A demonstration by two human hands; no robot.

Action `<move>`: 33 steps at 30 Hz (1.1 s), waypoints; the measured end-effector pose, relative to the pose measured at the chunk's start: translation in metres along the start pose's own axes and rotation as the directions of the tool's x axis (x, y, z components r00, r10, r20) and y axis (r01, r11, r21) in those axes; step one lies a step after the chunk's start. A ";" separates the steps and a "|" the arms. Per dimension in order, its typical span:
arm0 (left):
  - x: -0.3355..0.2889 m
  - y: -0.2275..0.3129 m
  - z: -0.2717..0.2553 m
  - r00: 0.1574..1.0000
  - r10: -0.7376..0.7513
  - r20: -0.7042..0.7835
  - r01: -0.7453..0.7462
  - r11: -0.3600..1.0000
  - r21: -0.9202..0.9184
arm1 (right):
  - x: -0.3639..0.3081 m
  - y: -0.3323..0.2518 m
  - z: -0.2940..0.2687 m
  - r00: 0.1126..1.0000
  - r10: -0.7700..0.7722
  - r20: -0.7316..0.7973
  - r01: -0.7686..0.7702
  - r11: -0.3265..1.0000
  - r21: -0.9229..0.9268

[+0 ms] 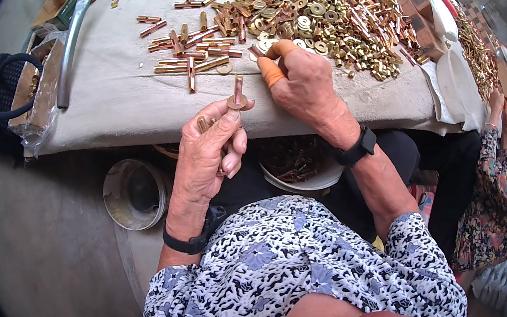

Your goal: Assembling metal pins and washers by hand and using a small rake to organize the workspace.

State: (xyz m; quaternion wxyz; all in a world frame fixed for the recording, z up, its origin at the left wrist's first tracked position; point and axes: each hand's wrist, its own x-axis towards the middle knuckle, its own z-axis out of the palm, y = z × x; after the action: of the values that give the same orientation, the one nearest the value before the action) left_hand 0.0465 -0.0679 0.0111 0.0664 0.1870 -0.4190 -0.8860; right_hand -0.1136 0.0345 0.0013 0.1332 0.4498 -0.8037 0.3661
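Observation:
My left hand (215, 139) is closed on a threaded bolt (238, 86), which points up with a flat round washer (237, 102) around its lower part. More brass-coloured bolt pieces stick out between the curled fingers of that hand. To its right, my right hand (304, 81) hovers at the near edge of the hardware pile, thumb and forefinger drawn together. Orange covers wrap those fingertips. A small copper-coloured piece (254, 50) shows right by them; I cannot tell if it is pinched. Loose metal sleeves (191, 76) lie just beyond my left hand.
A large heap of washers (304, 23), small nuts (368, 55) and sleeves covers the cloth-topped table (111, 113). Bricks (420, 28) border it on the right. A metal bar (73, 51) and a box (38, 81) sit left. Buckets (135, 194) stand below. Another person (499, 202) works at right.

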 end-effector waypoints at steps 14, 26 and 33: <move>0.007 -0.024 0.019 0.994 0.007 -0.105 0.019 0.971 0.240 | -0.035 -0.005 -0.031 0.877 0.420 0.234 -0.363 0.259 0.895; 0.010 -0.035 0.026 0.996 0.012 -0.083 0.015 0.947 0.322 | -0.052 -0.006 -0.040 0.871 0.458 0.180 -0.341 0.298 0.892; 0.013 -0.035 0.038 0.999 -0.032 -0.015 0.034 0.984 0.178 | -0.059 -0.003 -0.054 0.813 0.376 0.445 -0.569 0.348 0.745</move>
State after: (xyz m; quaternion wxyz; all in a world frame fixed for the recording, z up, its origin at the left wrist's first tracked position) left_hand 0.0213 -0.0217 0.0035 0.0372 0.2047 -0.4928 -0.8449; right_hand -0.0847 0.1084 0.0079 -0.2977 0.2352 -0.6183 0.6884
